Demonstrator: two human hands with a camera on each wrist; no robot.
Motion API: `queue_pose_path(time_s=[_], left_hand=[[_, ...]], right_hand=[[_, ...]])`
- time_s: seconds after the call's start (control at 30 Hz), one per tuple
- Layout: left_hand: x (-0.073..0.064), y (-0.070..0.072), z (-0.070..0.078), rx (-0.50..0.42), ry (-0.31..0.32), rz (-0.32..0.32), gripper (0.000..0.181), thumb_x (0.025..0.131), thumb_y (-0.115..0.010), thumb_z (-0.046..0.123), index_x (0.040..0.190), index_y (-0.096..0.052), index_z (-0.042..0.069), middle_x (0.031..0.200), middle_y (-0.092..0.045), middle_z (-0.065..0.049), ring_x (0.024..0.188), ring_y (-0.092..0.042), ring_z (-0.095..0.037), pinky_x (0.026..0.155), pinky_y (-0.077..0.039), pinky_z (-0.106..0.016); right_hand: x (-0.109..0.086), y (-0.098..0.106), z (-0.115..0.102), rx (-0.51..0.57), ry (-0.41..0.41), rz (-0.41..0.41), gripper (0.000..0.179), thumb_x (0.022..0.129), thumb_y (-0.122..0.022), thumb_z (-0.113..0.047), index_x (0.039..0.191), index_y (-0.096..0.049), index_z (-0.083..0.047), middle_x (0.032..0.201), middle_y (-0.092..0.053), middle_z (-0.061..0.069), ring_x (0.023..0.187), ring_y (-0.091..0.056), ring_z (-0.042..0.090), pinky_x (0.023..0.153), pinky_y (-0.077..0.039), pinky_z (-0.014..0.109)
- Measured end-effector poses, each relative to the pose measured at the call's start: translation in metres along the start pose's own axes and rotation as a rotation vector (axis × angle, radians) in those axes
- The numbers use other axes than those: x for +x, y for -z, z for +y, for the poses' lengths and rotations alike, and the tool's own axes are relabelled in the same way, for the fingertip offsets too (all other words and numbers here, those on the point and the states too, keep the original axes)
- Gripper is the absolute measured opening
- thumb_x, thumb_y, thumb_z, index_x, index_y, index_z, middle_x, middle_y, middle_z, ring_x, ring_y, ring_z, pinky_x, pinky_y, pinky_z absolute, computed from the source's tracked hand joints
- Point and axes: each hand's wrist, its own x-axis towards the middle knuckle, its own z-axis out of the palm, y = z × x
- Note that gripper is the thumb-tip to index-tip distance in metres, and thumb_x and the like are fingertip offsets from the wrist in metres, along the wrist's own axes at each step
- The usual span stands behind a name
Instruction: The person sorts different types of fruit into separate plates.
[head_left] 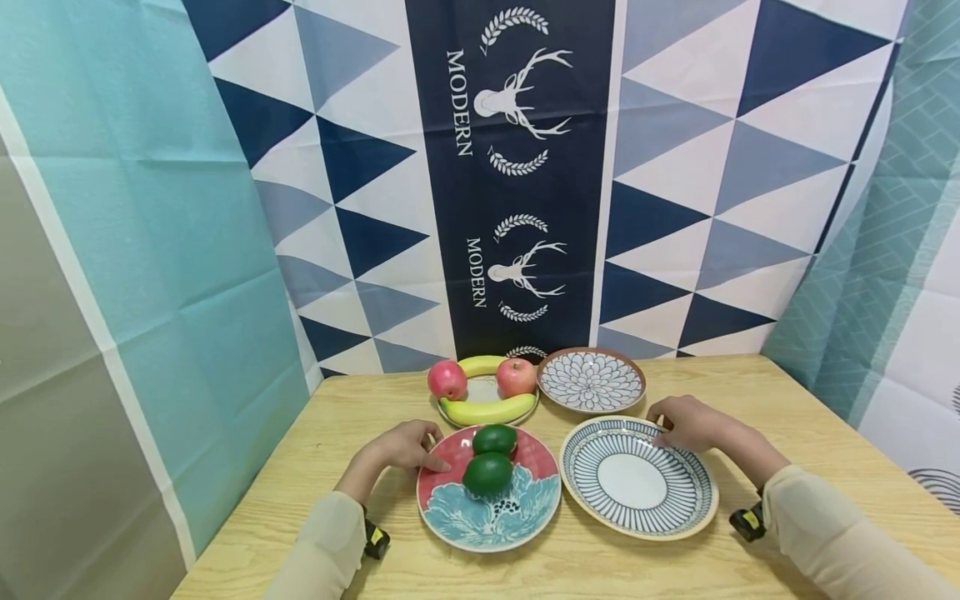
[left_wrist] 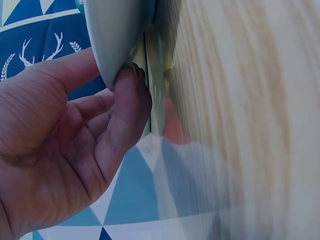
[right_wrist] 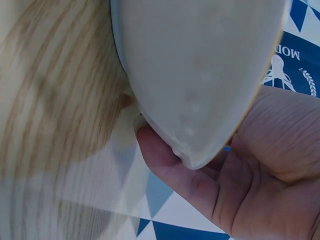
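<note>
My left hand (head_left: 408, 444) grips the left rim of a red and turquoise flower plate (head_left: 531, 504), thumb above and fingers curled beneath. Two dark green avocados (head_left: 489, 476) lie on this plate, one behind the other. In the left wrist view, the fingers (left_wrist: 132, 100) bend under the plate's pale edge (left_wrist: 112, 37). To the right, my right hand (head_left: 686, 423) pinches the back right rim of a white plate with blue stripes (head_left: 632, 481). The right wrist view shows that plate's white underside (right_wrist: 195, 75), with fingers (right_wrist: 170, 162) hooked below its edge.
Behind the flower plate stands a smaller plate (head_left: 483, 390) bearing two red apples (head_left: 447, 381) and two bananas (head_left: 487, 411). A brown-rimmed plate with a petal pattern (head_left: 592, 381) sits at the back. Patterned cloth (head_left: 525, 192) hangs behind the wooden table (head_left: 300, 508).
</note>
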Motion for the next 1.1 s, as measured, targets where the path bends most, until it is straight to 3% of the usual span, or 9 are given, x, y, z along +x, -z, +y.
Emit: queue_pose_path(time_s=[0.33,0.63,0.93,1.1], left_hand=[[0.002,0.000,0.002,0.048,-0.002,0.003,0.028,0.088,-0.088,0.021,0.104,-0.067,0.011,0.089,-0.062,-0.007,0.079,-0.059,-0.022,0.069,-0.052,-0.032],[-0.003,0.003,0.007,0.038,0.011,0.004,0.031,0.089,-0.087,0.022,0.107,-0.066,0.010,0.091,-0.063,-0.007,0.076,-0.063,-0.021,0.068,-0.057,-0.033],[-0.012,0.016,0.011,0.059,0.028,0.066,0.032,0.093,-0.082,0.028,0.112,-0.066,0.007,0.090,-0.064,-0.008,0.073,-0.065,-0.022,0.066,-0.059,-0.034],[-0.014,0.021,0.012,0.148,-0.002,0.125,0.031,0.094,-0.082,0.026,0.111,-0.067,0.006,0.093,-0.065,-0.005,0.079,-0.063,-0.021,0.070,-0.058,-0.034]], right_hand=[[-0.002,-0.001,0.003,0.008,0.003,0.004,0.016,0.091,-0.082,-0.009,0.103,-0.072,-0.006,0.089,-0.064,0.002,0.080,-0.058,0.019,0.072,-0.051,0.040],[-0.002,-0.001,0.003,0.006,-0.002,-0.008,0.017,0.091,-0.082,-0.009,0.104,-0.072,-0.006,0.092,-0.065,0.004,0.082,-0.059,0.020,0.074,-0.052,0.041],[-0.002,0.003,-0.002,-0.007,0.004,-0.005,0.016,0.091,-0.082,-0.009,0.103,-0.072,-0.005,0.095,-0.066,0.006,0.084,-0.061,0.022,0.075,-0.053,0.043],[-0.002,0.001,-0.004,-0.003,0.004,-0.004,0.015,0.092,-0.082,-0.009,0.103,-0.072,-0.006,0.094,-0.066,0.005,0.084,-0.060,0.021,0.075,-0.053,0.043]])
